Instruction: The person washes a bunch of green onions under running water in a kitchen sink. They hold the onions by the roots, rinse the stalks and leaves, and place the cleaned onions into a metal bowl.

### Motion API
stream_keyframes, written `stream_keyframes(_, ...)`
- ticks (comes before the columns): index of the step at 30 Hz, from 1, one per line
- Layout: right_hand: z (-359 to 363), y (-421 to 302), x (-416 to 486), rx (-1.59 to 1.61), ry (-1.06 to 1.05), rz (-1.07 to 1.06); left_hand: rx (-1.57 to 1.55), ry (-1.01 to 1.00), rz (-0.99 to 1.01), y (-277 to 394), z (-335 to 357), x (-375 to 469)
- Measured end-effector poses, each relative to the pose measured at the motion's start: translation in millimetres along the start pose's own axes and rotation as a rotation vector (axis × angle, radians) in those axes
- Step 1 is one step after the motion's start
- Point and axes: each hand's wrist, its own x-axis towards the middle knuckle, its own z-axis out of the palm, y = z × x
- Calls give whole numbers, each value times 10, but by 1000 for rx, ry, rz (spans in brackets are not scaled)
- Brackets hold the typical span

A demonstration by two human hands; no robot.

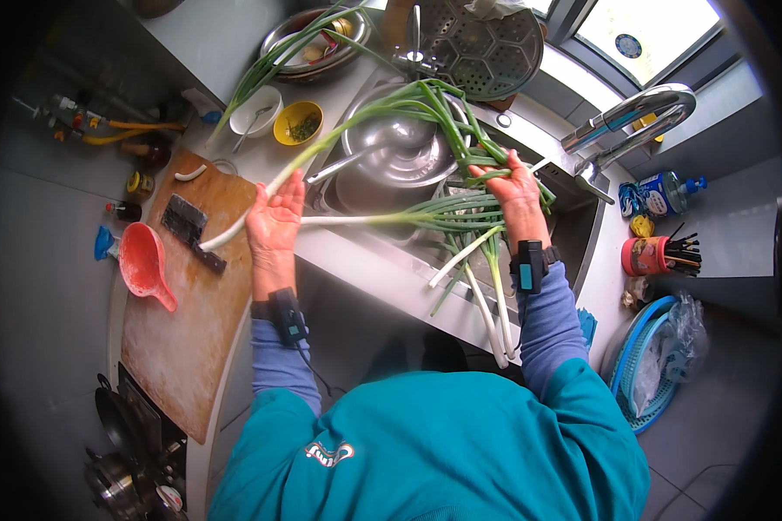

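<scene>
Long green onions stretch between my two hands over the sink. My left hand (275,215), palm up, supports the white stalk of one green onion (313,151); its white end reaches over the cutting board. My right hand (509,185) is closed around the green leaves at the right side of the sink. Below them, more green onions (453,213) lie across the sink, several white ends hanging over its front edge. Behind sits a metal basin (401,166) with a metal ladle (352,163) in it. A cleaver (186,221) lies on the wooden cutting board (176,352).
A red scoop (144,260) rests on the board's left edge. A white bowl (255,112) and a yellow bowl (298,124) of chopped greens stand behind. The chrome faucet (632,124) arches at the right, near a dish soap bottle (665,194) and a red container (645,255) of chopsticks.
</scene>
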Motion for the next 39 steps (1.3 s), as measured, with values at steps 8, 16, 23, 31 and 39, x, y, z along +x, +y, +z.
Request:
stream_keyframes(8, 137, 237, 474, -197, -281, 204, 25, 195, 4, 417, -346, 431)
stream_keyframes(16, -239, -413, 91, -973, 28, 128, -287, 99, -133, 304, -694, 775)
stream_keyframes(23, -1442, -636, -165, -1657, 196, 79, -231, 111, -140, 343, -884, 857)
stream_keyframes(31, -1781, -298, 64, -1896, -113, -72, -97, 45, -220, 394, -592, 688)
stream_keyframes(39, -1371, -22, -207, -1659, 26, 14, 955, 1, -171, -914, -177, -467)
